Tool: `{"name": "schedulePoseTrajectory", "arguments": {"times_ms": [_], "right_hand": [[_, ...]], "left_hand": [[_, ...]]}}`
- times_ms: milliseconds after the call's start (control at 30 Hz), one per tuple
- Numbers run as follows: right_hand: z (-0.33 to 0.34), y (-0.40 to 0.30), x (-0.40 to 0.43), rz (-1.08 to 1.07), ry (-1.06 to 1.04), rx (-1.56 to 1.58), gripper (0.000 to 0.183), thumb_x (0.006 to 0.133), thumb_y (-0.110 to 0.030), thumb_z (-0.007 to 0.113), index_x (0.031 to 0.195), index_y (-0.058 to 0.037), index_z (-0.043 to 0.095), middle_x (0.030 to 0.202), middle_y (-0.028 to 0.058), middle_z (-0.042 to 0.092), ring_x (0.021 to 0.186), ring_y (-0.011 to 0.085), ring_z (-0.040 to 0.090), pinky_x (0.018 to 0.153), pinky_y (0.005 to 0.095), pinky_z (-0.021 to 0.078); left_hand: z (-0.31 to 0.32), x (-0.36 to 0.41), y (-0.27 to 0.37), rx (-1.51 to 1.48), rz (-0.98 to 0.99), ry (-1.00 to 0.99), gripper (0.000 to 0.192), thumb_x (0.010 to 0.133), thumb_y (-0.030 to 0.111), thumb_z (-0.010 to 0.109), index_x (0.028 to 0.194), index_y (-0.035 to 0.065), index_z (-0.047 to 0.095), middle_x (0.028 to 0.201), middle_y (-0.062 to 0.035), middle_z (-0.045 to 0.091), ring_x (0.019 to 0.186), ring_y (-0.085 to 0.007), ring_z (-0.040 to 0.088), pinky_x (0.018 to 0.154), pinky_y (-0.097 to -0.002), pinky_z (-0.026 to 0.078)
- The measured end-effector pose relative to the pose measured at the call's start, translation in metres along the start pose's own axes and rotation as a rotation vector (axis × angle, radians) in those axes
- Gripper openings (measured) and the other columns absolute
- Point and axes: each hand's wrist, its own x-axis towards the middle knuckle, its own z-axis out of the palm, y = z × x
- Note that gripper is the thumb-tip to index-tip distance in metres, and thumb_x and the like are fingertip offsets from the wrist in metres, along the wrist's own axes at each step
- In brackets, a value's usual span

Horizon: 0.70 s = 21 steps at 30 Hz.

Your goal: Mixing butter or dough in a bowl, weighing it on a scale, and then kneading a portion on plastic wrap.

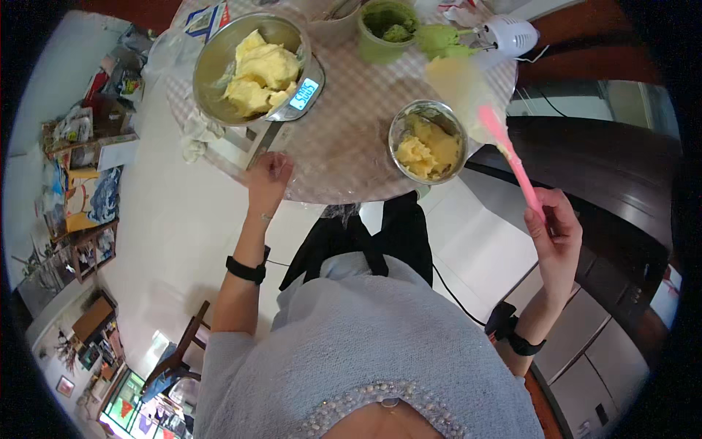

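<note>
My right hand holds a pink spatula by one end, raised at the table's right edge. Pale yellow residue sticks to it. Left of the spatula, a small metal bowl contains lumpy yellow dough or cream. My left hand rests at the table's near edge with curled fingers; whether anything is between them is hidden. Beyond it, a large metal bowl with thick yellow lumps sits on a kitchen scale with a lit display.
A green-smeared tub stands at the back of the checked, film-covered table. Near it lies a white hand mixer with green-coated beaters. A blurred pale yellow sheet or bag lies beyond the spatula. Crumpled white cloth or paper hangs at the left edge.
</note>
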Motion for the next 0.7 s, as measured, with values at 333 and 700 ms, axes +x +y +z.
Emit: {"name": "schedulePoseTrajectory", "arguments": {"times_ms": [333, 700], "right_hand": [[0.018, 0.001, 0.010, -0.041, -0.081, -0.067, 0.016, 0.082, -0.003, 0.063, 0.097, 0.0004, 0.060, 0.079, -0.0001, 0.047, 0.070, 0.0066, 0.044, 0.060, 0.0179, 0.0345], [0.025, 0.000, 0.015, -0.078, -0.104, -0.067, 0.016, 0.082, -0.001, 0.062, 0.098, -0.0002, 0.061, 0.081, 0.0005, 0.051, 0.069, 0.0060, 0.045, 0.060, 0.0178, 0.0346]], "left_hand": [[-0.034, 0.024, 0.011, -0.545, -0.498, -0.267, 0.025, 0.089, 0.026, 0.061, 0.096, 0.0018, 0.057, 0.077, -0.0059, 0.061, 0.071, -0.0125, 0.058, 0.065, -0.0255, 0.048], [-0.032, 0.001, 0.016, -0.041, 0.005, 0.142, 0.029, 0.082, 0.020, 0.066, 0.101, 0.0002, 0.057, 0.091, -0.0114, 0.060, 0.082, -0.0241, 0.058, 0.073, -0.0333, 0.045]]}}
